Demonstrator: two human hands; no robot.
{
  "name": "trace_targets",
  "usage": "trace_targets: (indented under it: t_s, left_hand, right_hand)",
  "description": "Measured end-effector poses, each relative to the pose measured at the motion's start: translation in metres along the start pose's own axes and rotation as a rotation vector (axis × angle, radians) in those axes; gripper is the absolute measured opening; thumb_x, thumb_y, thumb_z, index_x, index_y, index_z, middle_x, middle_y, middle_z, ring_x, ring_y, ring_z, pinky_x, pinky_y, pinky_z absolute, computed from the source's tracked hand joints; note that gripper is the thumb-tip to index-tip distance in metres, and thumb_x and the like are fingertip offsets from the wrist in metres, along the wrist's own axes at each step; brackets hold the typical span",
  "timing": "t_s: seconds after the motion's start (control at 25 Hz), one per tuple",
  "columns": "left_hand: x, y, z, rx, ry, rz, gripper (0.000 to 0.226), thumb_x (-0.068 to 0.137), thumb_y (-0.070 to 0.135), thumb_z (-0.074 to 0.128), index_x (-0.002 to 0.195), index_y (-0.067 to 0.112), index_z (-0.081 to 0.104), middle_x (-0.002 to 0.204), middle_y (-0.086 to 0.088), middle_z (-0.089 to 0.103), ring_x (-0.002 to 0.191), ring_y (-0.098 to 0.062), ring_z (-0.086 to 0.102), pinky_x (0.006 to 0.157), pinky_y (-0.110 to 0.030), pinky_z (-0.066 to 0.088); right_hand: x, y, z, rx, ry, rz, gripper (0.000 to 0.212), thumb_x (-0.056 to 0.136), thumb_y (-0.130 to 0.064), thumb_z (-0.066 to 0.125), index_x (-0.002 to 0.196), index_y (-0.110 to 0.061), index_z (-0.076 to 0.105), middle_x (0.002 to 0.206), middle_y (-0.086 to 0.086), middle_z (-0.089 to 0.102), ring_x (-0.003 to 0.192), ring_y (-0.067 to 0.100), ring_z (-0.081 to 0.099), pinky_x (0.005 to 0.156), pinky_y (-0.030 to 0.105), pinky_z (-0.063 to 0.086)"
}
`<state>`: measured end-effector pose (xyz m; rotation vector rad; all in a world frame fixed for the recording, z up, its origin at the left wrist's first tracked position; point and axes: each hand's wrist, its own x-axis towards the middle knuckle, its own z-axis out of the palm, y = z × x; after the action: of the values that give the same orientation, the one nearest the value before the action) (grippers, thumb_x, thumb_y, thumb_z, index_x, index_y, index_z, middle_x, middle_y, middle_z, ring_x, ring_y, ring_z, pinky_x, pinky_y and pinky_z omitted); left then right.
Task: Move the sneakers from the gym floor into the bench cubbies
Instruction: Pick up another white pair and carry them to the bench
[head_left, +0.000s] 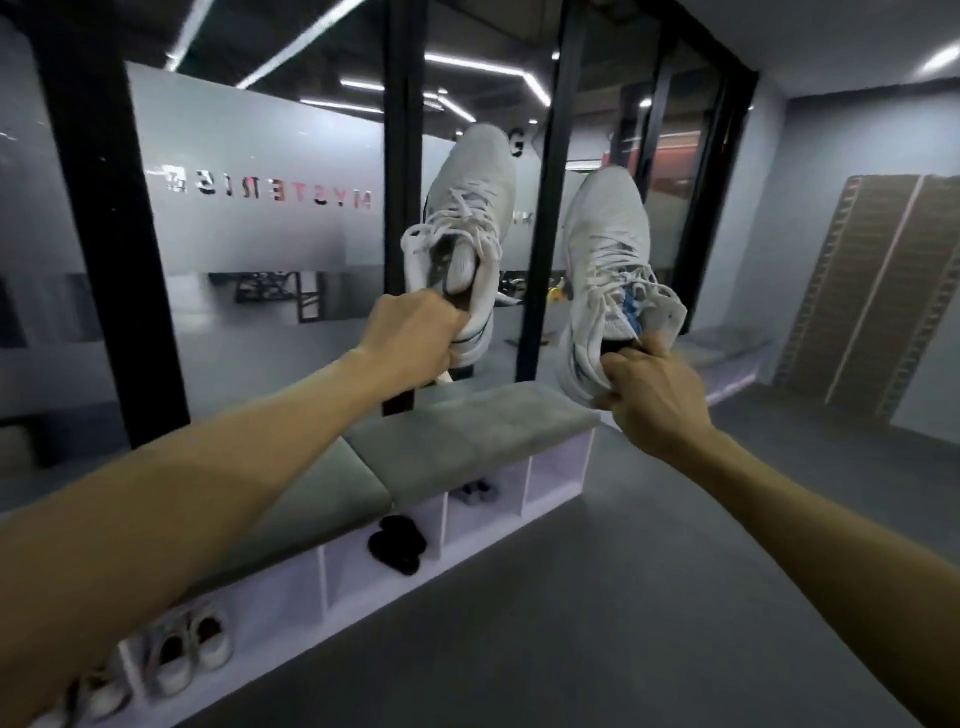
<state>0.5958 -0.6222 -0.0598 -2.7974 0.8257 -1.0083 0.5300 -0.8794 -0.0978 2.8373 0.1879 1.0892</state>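
Both arms are stretched out, each carrying one white sneaker by the heel, toes pointing up and away. My left hand (415, 327) grips the heel collar of the left white sneaker (467, 208). My right hand (649, 395) pinches the heel of the right white sneaker (602, 249), which has blue marks inside its collar. Both shoes hang in the air above the bench (457, 415), a grey-cushioned seat with white open cubbies (550, 483) beneath. Neither shoe touches the bench.
Cubbies hold a pair of black shoes (397, 543), a dark grey pair (475, 491) and a white pair (189, 644) at lower left. A glass wall with black frames (402, 156) stands behind the bench. Grey gym floor (623, 597) spreads to the right; a brown ribbed panel (872, 291) leans far right.
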Motion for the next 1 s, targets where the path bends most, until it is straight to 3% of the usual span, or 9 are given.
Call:
trace_targets:
  t_s: [0.16,0.36,0.48,0.6,0.72,1.0]
  left_hand:
    - [0.02,-0.054,0.021,0.053,-0.053,-0.128,0.012,0.08,0.021,0.065,0.09,0.016,0.064,0.091,-0.013,0.066,0.084,-0.037,0.063,0.064,-0.037,0.044]
    - [0.018,-0.115,0.042,0.184,-0.141,-0.331,0.012,0.084,0.025,0.065,0.09,0.014,0.063,0.093,-0.009,0.064,0.087,-0.033,0.062,0.064,-0.034,0.037]
    - [0.011,-0.137,0.05,0.24,-0.159,-0.433,0.005,0.082,0.015,0.061,0.087,0.013,0.06,0.093,-0.01,0.062,0.087,-0.034,0.059,0.065,-0.035,0.037]
    - [0.001,-0.151,0.059,0.32,-0.196,-0.545,0.013,0.081,0.012,0.058,0.094,0.012,0.063,0.096,-0.01,0.06,0.089,-0.033,0.058,0.067,-0.034,0.032]
    - [-0.012,-0.162,0.069,0.376,-0.204,-0.553,0.013,0.082,0.019,0.062,0.094,0.014,0.064,0.096,-0.01,0.061,0.085,-0.033,0.061,0.064,-0.033,0.035]
    - [-0.037,-0.191,0.111,0.359,-0.201,-0.576,0.012,0.081,0.024,0.065,0.088,0.015,0.062,0.09,-0.006,0.063,0.08,-0.032,0.062,0.06,-0.033,0.036]
  right_hand:
    - [0.077,-0.024,0.061,0.139,0.036,-0.149,0.022,0.079,-0.022,0.072,0.075,-0.021,0.051,0.089,0.003,0.064,0.097,0.026,0.046,0.064,0.032,0.03]
    - [0.16,-0.064,0.133,0.301,0.014,-0.288,0.037,0.075,-0.023,0.075,0.07,-0.022,0.038,0.086,0.002,0.064,0.101,0.026,0.045,0.066,0.033,0.031]
    - [0.196,-0.088,0.162,0.401,0.036,-0.383,0.04,0.07,-0.017,0.078,0.07,-0.021,0.039,0.084,0.007,0.066,0.101,0.032,0.047,0.066,0.037,0.037]
    - [0.224,-0.112,0.184,0.45,0.032,-0.453,0.035,0.071,-0.02,0.078,0.07,-0.017,0.043,0.085,0.009,0.066,0.104,0.032,0.047,0.067,0.036,0.035]
    - [0.237,-0.133,0.203,0.472,0.058,-0.482,0.025,0.073,-0.022,0.076,0.075,-0.01,0.054,0.086,0.008,0.065,0.105,0.031,0.045,0.07,0.038,0.038]
    - [0.242,-0.177,0.243,0.527,0.07,-0.539,0.023,0.075,-0.022,0.076,0.079,-0.01,0.057,0.087,0.008,0.063,0.107,0.031,0.045,0.069,0.035,0.033]
